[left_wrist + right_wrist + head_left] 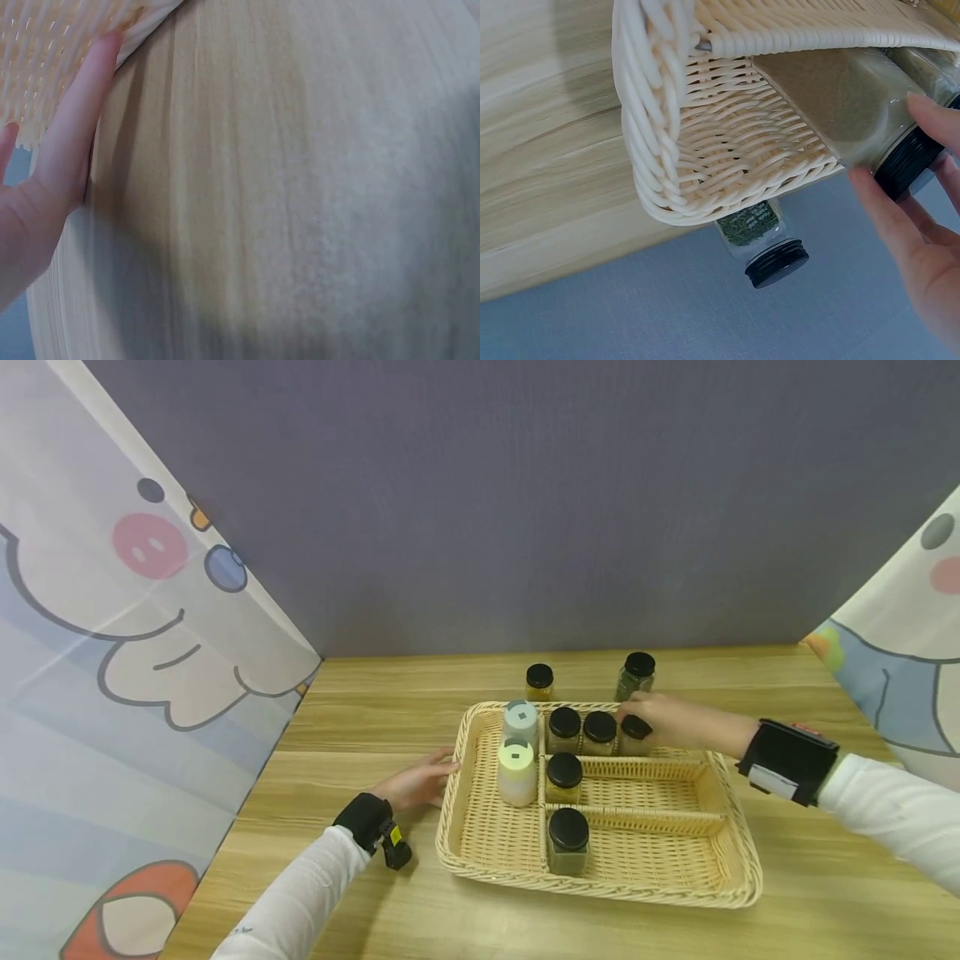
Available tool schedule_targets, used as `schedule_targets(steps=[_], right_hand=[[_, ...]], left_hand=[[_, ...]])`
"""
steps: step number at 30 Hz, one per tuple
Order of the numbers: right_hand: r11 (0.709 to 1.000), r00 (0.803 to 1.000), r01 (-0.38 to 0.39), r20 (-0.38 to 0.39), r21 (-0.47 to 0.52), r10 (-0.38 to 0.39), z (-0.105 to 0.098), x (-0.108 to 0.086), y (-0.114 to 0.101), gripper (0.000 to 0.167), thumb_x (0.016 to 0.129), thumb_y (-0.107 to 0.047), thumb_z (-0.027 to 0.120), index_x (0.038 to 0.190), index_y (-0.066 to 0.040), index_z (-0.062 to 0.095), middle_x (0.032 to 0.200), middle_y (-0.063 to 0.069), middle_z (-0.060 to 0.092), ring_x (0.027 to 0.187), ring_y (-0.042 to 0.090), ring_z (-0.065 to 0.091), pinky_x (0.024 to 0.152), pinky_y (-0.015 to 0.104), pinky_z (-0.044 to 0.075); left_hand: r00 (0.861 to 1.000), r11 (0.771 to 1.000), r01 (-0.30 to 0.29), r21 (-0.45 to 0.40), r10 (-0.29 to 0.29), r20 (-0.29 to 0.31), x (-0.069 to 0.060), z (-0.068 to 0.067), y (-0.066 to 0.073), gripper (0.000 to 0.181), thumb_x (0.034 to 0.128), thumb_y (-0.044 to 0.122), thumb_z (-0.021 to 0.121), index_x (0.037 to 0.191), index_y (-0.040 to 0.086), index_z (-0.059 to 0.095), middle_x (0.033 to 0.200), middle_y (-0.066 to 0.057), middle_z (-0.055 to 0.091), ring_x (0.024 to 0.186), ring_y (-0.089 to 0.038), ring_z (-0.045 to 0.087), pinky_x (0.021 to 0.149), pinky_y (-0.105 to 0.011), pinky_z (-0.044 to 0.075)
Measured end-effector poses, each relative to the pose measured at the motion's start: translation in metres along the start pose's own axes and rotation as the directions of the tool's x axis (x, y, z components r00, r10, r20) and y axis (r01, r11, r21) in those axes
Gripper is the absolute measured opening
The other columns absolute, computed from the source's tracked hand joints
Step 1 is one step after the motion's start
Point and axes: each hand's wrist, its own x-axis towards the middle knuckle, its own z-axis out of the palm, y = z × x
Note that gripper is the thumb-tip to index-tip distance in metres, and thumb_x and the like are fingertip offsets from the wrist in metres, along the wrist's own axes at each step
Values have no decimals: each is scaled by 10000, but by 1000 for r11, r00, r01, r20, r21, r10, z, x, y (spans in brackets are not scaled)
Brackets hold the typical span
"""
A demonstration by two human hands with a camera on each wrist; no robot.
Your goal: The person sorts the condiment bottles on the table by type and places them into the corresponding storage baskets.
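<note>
My right hand pinches a spice jar near its black lid, thumb on one side and fingers on the other. The jar stands tilted in the back compartment of a woven basket, beside two other black-lidded jars. Its contents look brownish. My left hand touches the basket's left outer side with extended fingers, as the left wrist view also shows; part of that hand is out of sight there. A jar of green herbs stands behind the basket near the right hand.
In the basket's left section stand two white bottles, one with a pale green cap. The middle and front compartments each hold a black-lidded jar. Behind the basket is a yellow-filled jar. A grey wall borders the wooden table.
</note>
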Motion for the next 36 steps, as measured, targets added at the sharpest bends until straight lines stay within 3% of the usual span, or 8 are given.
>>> schedule_targets(steps=[6,16,30,36], right_hand=[[999,999,-35,6,-16,35,1,0,-1,345,625,19,734,946,-3,607,896,106,559,795,270,572,652,321,516],[1000,999,-10,-36,-21,9,3,0,2,345,624,5,736,943,7,604,883,111,575,786,271,575,643,320,514],[992,992,-116,61,47,113,1,2,-1,419,669,-1,724,1047,51,551,1036,218,562,926,364,552,727,378,510],[987,987,-151,64,57,147,0,3,-4,430,691,-71,727,1064,45,547,1053,228,555,940,370,547,748,407,500]], left_hand=[[1000,1000,0,-5,0,0,1,-1,-1,508,962,187,335,1395,111,80,1372,-256,267,1176,-321,402,856,-512,425],[1000,1000,10,0,-10,12,1,-3,-1,517,962,191,336,1394,108,64,1382,-254,247,1186,-309,392,868,-511,418],[1000,1000,12,-11,-12,-3,1,-1,-1,503,960,187,341,1390,112,90,1378,-252,253,1188,-315,387,864,-511,421],[1000,1000,3,-4,-3,-2,1,-2,-3,511,959,197,347,1390,108,87,1381,-245,255,1191,-311,387,863,-506,424]])
